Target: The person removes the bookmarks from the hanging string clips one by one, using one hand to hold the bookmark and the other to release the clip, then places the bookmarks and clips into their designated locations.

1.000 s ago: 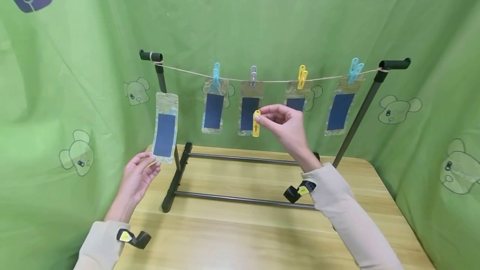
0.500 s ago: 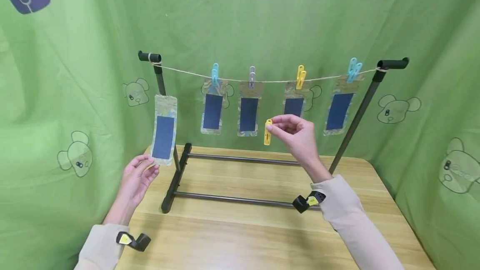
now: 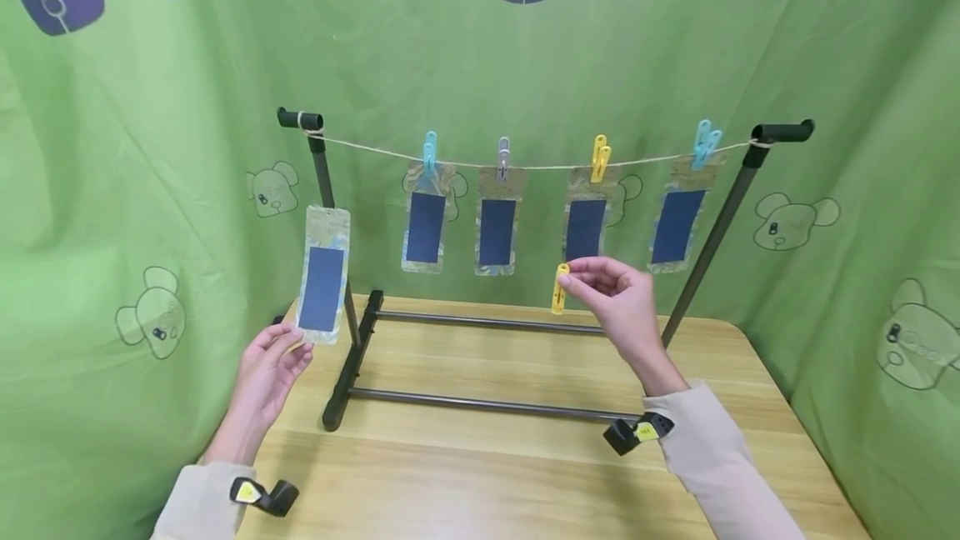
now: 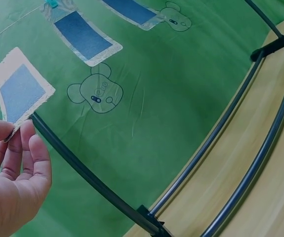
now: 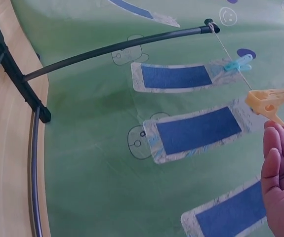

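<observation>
My left hand (image 3: 270, 361) pinches the bottom edge of a card (image 3: 323, 273) with a dark blue centre and holds it upright beside the rack's left post (image 3: 330, 190). In the left wrist view the same card (image 4: 20, 86) sits between my fingertips (image 4: 13, 136). My right hand (image 3: 611, 294) pinches a yellow clothespin (image 3: 559, 288) by its top, low in front of the rack; the yellow clothespin (image 5: 266, 101) also shows in the right wrist view. Several similar cards (image 3: 425, 222) hang from a string (image 3: 540, 163) by coloured clothespins.
The black metal rack (image 3: 352, 373) stands on a wooden table (image 3: 487, 473), with two floor bars running left to right. Green printed cloth (image 3: 135, 148) hangs behind and on both sides. The string between the left post and the first hanging card is bare.
My right hand has moved down and to the right with the yellow clothespin, away from the hanging cards. The left hand and its card have sunk slightly.
</observation>
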The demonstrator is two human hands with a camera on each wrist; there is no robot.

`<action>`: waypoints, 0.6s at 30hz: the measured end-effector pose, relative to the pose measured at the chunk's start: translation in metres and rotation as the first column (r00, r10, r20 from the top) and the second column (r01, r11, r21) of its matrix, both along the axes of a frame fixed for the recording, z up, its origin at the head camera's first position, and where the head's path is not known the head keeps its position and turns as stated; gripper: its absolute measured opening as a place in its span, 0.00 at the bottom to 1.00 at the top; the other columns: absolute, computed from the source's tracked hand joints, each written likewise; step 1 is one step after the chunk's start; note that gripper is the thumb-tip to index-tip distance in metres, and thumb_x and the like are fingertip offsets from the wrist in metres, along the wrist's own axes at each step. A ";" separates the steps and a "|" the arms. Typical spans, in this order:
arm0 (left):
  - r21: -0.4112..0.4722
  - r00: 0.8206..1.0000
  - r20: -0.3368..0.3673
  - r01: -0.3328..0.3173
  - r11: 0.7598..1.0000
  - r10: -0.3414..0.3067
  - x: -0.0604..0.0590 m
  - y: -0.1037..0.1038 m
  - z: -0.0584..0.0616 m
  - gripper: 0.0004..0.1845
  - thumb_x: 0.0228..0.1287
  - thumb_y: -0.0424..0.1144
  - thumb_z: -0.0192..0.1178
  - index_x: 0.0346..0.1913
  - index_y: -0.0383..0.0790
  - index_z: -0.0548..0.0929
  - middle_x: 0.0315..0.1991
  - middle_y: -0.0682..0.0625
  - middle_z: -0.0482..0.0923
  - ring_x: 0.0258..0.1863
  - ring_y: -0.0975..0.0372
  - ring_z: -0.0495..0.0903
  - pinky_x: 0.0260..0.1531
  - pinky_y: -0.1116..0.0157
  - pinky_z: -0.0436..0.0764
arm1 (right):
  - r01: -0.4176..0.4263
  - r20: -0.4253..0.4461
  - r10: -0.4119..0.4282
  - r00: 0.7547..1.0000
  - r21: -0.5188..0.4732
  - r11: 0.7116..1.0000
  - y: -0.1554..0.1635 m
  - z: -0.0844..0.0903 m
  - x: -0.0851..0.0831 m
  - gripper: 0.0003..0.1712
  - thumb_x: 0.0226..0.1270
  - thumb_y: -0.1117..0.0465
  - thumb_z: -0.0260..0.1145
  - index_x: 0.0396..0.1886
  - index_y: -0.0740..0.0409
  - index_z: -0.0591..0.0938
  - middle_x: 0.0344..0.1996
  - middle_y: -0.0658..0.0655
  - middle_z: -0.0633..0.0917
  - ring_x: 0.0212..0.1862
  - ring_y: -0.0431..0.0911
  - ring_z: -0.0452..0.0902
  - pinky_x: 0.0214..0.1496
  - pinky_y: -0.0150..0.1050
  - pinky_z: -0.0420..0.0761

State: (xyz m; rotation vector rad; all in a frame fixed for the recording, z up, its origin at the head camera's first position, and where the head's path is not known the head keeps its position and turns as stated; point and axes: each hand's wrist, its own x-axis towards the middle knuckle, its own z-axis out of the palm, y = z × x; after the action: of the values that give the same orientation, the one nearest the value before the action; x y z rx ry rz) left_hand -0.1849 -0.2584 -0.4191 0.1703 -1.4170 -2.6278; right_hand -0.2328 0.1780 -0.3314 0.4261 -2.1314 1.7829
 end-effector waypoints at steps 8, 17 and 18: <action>0.006 1.000 -0.002 -0.009 1.000 0.009 0.004 -0.002 -0.005 0.07 0.68 0.25 0.55 0.35 0.40 0.78 0.35 0.49 0.77 0.30 0.62 0.81 0.37 0.71 0.83 | 0.042 -0.006 -0.042 0.999 -0.021 0.999 0.014 -0.009 0.006 0.16 0.58 0.61 0.74 0.43 0.65 0.84 0.32 0.51 0.88 0.33 0.43 0.83 0.35 0.29 0.83; 0.023 1.000 -0.003 -0.018 1.000 0.018 0.006 -0.006 -0.009 0.08 0.69 0.25 0.53 0.35 0.40 0.79 0.34 0.49 0.77 0.30 0.62 0.81 0.37 0.71 0.83 | 0.092 0.000 -0.092 0.996 -0.090 0.992 0.029 -0.015 0.009 0.15 0.57 0.64 0.75 0.41 0.68 0.84 0.30 0.54 0.87 0.31 0.41 0.82 0.34 0.27 0.82; 0.027 1.000 0.001 -0.019 0.999 0.019 0.007 -0.006 -0.010 0.08 0.69 0.25 0.53 0.35 0.40 0.79 0.34 0.49 0.77 0.30 0.62 0.81 0.37 0.70 0.83 | 0.097 0.003 -0.098 0.995 -0.097 0.991 0.030 -0.016 0.010 0.15 0.56 0.65 0.75 0.41 0.68 0.84 0.30 0.54 0.87 0.31 0.41 0.82 0.34 0.27 0.82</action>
State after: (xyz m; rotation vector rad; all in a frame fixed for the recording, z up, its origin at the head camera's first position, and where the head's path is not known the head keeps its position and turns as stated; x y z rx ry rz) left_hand -0.1782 -0.2640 -0.4287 0.1869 -1.3737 -2.6330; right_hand -0.2231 0.2082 -0.3477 0.2934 -2.0182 1.8208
